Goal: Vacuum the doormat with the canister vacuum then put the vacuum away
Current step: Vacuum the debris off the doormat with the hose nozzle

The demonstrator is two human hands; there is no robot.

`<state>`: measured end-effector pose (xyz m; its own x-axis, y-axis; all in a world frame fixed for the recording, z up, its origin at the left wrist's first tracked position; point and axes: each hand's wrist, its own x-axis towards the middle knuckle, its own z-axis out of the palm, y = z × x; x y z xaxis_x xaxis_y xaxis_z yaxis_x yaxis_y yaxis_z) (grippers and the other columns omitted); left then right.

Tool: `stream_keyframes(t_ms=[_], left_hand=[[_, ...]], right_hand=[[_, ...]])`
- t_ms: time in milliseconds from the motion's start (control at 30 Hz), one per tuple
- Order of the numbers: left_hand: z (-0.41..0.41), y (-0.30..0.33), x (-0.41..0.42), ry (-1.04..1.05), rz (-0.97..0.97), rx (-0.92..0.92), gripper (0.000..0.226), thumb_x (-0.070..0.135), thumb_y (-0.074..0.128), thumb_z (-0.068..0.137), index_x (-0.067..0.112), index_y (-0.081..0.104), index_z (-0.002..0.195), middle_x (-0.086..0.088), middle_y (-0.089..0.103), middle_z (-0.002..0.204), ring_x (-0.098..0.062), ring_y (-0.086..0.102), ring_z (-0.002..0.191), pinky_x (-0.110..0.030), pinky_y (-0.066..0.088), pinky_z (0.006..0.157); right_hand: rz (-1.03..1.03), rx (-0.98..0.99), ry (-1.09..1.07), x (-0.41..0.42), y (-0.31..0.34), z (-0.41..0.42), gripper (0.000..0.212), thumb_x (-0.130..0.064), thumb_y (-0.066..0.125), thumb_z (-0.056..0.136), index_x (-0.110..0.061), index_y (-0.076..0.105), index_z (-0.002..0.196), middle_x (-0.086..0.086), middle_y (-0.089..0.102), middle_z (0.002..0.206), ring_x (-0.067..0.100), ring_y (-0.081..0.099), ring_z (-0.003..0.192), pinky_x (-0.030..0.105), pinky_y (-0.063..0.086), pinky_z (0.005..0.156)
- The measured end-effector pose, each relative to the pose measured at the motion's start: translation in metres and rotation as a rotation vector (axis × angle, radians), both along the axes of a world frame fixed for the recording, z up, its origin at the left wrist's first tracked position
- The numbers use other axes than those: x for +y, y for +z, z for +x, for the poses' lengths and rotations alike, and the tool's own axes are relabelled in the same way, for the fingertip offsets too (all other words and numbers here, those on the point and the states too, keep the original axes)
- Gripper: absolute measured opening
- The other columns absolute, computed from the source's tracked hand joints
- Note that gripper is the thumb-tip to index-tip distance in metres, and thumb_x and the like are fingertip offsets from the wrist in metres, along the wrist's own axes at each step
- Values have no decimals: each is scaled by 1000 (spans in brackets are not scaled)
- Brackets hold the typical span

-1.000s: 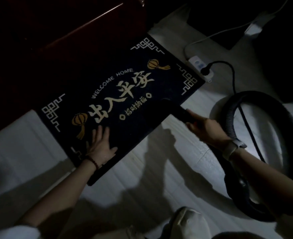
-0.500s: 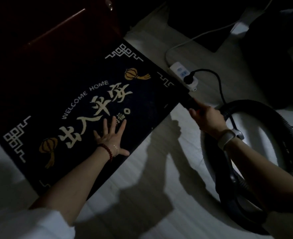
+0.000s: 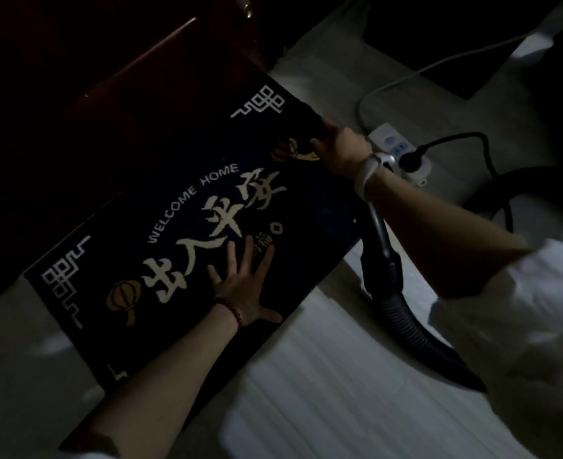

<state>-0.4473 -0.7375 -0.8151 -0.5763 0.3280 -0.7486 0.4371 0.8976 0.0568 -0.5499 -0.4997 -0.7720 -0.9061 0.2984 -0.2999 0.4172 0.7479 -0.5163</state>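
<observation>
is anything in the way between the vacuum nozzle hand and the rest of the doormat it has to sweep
Only the person's own left hand, pressed flat with fingers spread on the doormat near its near edge. The right hand grips the dark nozzle at the mat's far right corner; the mat surface between them shows nothing else lying on it.
</observation>
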Motion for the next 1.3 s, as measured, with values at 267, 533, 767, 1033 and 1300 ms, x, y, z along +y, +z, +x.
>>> stream_keyframes(t_ms=[267, 533, 767, 1033, 1300], left_hand=[[1, -8, -6, 12, 96, 69, 123, 65, 68, 63, 33, -18, 145, -3, -31, 152, -36, -25, 140, -70, 4, 105], [4, -12, -11, 14, 145, 114, 123, 66, 67, 63, 32, -19, 144, -2, -28, 153, -32, -24, 140, -67, -1, 107], [5, -10, -11, 19, 160, 104, 122, 67, 66, 64, 32, -20, 144, -2, -29, 153, -33, -24, 140, -67, 0, 107], [4, -7, -11, 24, 147, 100, 120, 64, 67, 66, 32, -18, 145, -2, -28, 153, -32, -24, 140, -67, -3, 108], [3, -11, -11, 30, 160, 92, 120, 63, 69, 65, 33, -15, 145, -1, -27, 154, -32, -23, 141, -68, -1, 106]], right_hand=[[-125, -133, 514, -105, 10, 9, 53, -34, 46, 95, -24, 29, 144, 8, 61, 121, 25, 57, 110, 31, 44, 89], [41, -43, 68, -53, 11, 1, 55, -40, 47, 92, -34, 27, 143, 11, 57, 128, 34, 55, 114, 36, 44, 87], [79, -27, 98, -62, 8, -9, 53, -44, 44, 93, -38, 27, 142, 8, 59, 125, 31, 57, 110, 32, 44, 81], [73, -83, 312, -65, 10, 13, 52, -41, 47, 92, -36, 31, 142, 8, 61, 121, 31, 58, 108, 31, 42, 80], [-19, -47, 324, -103, 11, 17, 56, -40, 46, 93, -34, 25, 144, 7, 63, 113, 29, 61, 102, 33, 47, 81]])
